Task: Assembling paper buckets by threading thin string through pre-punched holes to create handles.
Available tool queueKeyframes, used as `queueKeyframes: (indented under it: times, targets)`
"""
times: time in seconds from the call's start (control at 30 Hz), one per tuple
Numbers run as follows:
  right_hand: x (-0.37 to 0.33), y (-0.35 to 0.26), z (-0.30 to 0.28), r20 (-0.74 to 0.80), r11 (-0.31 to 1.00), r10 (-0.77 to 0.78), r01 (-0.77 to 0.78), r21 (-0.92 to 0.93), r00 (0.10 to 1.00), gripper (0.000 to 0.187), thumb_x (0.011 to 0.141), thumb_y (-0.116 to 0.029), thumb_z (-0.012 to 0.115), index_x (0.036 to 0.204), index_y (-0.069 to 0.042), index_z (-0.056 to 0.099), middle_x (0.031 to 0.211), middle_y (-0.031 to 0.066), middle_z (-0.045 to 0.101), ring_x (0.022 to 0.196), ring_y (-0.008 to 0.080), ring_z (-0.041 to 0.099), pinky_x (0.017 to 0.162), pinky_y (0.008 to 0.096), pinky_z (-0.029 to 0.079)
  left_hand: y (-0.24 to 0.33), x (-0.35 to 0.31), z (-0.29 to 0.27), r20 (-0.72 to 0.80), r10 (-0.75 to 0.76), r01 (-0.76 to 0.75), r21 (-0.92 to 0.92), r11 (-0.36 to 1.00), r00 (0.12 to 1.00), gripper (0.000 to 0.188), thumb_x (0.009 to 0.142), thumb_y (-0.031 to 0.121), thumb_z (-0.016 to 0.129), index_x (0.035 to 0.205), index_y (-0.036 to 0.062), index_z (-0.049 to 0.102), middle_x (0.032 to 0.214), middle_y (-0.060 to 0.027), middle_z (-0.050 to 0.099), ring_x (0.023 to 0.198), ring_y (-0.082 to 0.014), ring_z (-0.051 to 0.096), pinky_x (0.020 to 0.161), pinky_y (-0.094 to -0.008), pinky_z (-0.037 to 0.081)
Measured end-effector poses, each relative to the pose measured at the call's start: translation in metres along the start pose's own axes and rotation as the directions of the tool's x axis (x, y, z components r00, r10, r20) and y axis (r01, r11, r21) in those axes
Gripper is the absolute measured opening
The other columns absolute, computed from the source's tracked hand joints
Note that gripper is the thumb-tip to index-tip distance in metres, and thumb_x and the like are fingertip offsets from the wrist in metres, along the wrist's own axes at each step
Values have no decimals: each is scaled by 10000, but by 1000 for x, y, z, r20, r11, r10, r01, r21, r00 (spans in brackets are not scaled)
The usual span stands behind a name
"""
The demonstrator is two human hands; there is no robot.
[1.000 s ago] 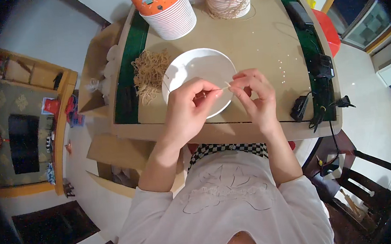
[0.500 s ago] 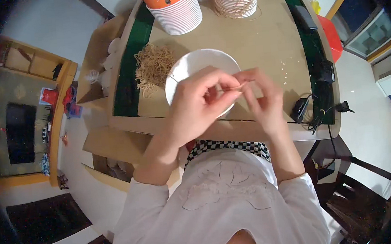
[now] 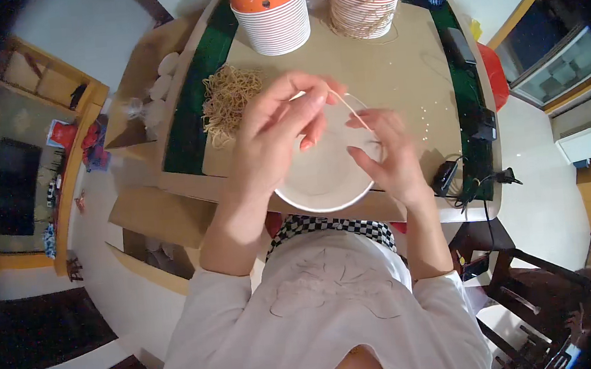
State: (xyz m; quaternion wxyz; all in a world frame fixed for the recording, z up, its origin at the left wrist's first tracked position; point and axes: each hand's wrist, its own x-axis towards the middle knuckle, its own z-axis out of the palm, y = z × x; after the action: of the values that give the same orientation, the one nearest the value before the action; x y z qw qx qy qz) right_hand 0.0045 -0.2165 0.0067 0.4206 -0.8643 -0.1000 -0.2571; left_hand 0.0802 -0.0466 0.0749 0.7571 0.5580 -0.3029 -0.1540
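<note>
A thin tan strand [image 3: 350,107] stretches between my two hands, above a deep white paper tub [image 3: 326,178]. My left hand [image 3: 280,120] is closed on one end of it with the fingertips. At the other end my right hand [image 3: 390,153] has its fingers curled around the strand, thumb a little apart and slightly blurred. The tub stands open side up at the table's near edge, its upper rim partly hidden by my hands. To the left of the tub lies a loose tangled heap of tan strands [image 3: 230,103].
Two stacks of nested paper tubs, a left stack [image 3: 273,27] and a right stack [image 3: 365,12], stand at the back; tan strands hang over the right one. Black adapters and cables [image 3: 447,176] lie at the right edge. An open cardboard box [image 3: 155,77] stands left of the table.
My hands have drawn apart, with the strand now stretched between them. The tub has shifted nearer to me, showing more of its inside.
</note>
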Motion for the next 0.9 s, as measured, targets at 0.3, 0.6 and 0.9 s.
queueKeyframes:
  times: [0.3,0.6,0.9]
  targets:
    - [-4,5,3,44,990,127,-130,58,991,351,726,74,629,1053,-34,557,1021,90,620,1000,245,584,902,334,445,-22,4,-16,-160,21,-90,-436,895,987,160,947,182,514,994,38,566,975,-78,567,569,-50,432,504,-200,331]
    - [9,7,-4,117,981,99,-77,-176,988,203,774,53,626,964,-9,590,969,102,613,905,238,607,825,324,475,-18,-9,-39,-141,3,21,167,986,990,125,943,115,497,984,35,584,1088,-104,602,536,-31,419,475,-181,345]
    - [25,24,15,-246,966,230,-191,174,942,150,878,7,530,1017,-36,567,784,62,594,730,134,599,638,265,490,-39,5,-106,-135,-12,107,720,686,991,184,915,126,560,998,-12,649,824,-53,658,711,-75,579,651,-215,471]
